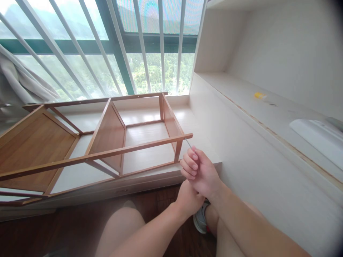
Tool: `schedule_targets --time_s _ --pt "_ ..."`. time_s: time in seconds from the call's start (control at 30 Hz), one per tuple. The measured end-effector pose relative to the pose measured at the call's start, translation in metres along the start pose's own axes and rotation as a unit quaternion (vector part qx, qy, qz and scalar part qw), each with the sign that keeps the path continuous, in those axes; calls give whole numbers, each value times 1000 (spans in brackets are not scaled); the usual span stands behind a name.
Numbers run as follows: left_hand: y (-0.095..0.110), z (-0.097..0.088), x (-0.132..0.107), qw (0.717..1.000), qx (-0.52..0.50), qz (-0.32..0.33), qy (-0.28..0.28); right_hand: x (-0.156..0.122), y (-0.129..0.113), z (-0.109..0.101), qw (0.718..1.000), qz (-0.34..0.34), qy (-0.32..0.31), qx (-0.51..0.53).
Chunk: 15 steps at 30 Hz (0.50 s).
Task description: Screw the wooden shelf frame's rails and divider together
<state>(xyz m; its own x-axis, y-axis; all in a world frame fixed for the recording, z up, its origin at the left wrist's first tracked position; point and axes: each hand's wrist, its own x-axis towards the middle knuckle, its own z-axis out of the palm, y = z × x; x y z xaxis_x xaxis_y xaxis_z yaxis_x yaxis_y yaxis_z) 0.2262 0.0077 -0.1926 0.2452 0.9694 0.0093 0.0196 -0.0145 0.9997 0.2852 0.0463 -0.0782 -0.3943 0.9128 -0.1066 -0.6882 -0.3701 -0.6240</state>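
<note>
A wooden shelf frame [144, 145] lies on its side on the window ledge, its panels standing upright. My right hand [201, 172] is closed around a thin metal tool [188, 143], just beyond the frame's right end. Only the tool's slim shaft shows; its handle is hidden in my fist, so I cannot tell if it is a screwdriver or a hex key. The shaft's tip meets the near rail close to its end. My left hand [188, 200] is just below, touching the underside of my right hand, with its fingers hidden.
A barred window [150, 64] rises behind the ledge [144, 132]. On the right, a pale shelf unit [222, 85] bears a small yellow item [259, 95], a small metal piece [273, 104] and a white object [316, 134]. A curtain [18, 76] hangs left. My legs are above the dark floor [160, 200].
</note>
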Motion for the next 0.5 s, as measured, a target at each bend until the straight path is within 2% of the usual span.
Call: schedule_targets --time_s 0.07,0.2,0.37,0.5 --pt "10 -16 4 999 20 13 26 0 1 0 994 -44 41 -91" --pt "27 -39 9 992 38 48 114 3 4 -3 960 -113 94 -237" --pt "34 -52 15 969 -9 61 238 10 4 -7 941 -135 102 -294" --pt "36 -56 22 957 -48 70 278 12 4 -10 933 -145 102 -312"
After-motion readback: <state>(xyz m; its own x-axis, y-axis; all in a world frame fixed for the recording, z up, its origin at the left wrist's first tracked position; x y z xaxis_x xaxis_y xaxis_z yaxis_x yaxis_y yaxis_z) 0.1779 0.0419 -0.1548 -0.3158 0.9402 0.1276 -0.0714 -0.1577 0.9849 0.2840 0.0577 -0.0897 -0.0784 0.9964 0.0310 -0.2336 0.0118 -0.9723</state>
